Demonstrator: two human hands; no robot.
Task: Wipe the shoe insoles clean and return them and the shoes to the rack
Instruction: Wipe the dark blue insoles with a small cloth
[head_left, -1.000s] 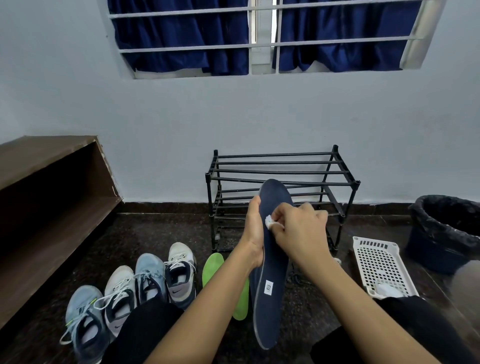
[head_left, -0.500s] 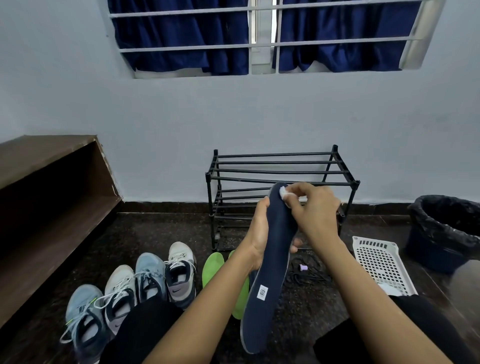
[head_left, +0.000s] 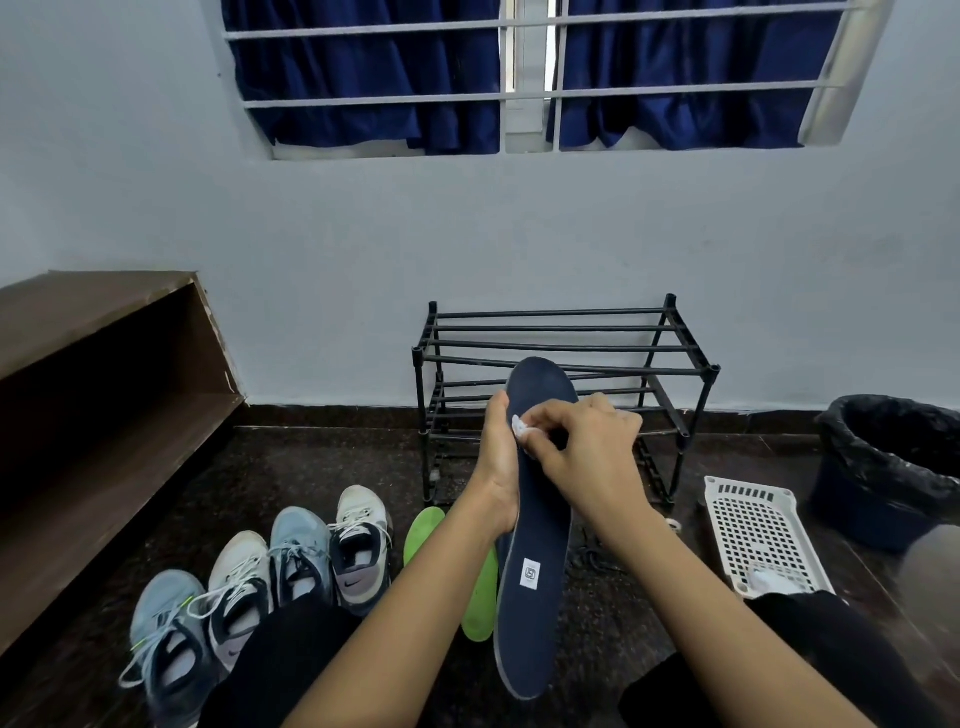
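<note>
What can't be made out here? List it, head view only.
All head view:
- Wipe: mostly hidden by the right hand.
- Green insole: middle behind the left forearm.
- Label on the navy insole: too small to read.
- Bin: inside too dark; cut off by the right edge.
- Tray: near corner behind the knee.

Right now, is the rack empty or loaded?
Empty where visible: the rack's bars bear nothing; the shoes stand on the floor. The insole hides part.
</note>
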